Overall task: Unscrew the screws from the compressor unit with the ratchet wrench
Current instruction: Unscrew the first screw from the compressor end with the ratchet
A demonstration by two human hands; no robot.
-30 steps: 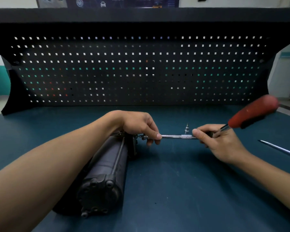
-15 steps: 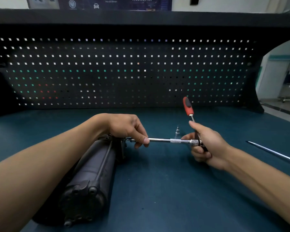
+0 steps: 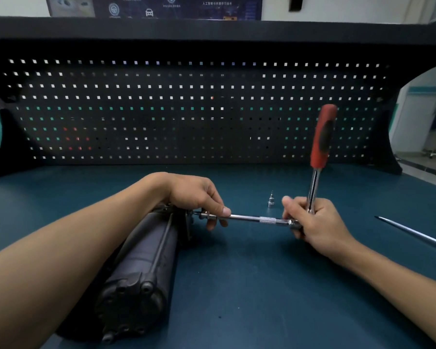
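The dark cylindrical metal compressor unit [image 3: 141, 268] lies on its side on the dark teal workbench top [image 3: 262, 285], far end under the left hand [image 3: 199, 197]. That hand pinches the chrome extension bar [image 3: 247, 218] near the compressor. The right hand [image 3: 315, 222] grips the red-handled chrome ratchet wrench [image 3: 317, 157] at its head, handle pointing up. A small chrome socket bit [image 3: 271, 200] stands just behind the bar.

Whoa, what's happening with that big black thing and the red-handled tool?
A person is working on screws in the black compressor unit lying on the bench. The right hand grips the ratchet wrench near its head, red handle pointing up. The left hand holds the extension bar where it meets the compressor's end. A small metal bit stands on the bench behind the bar.
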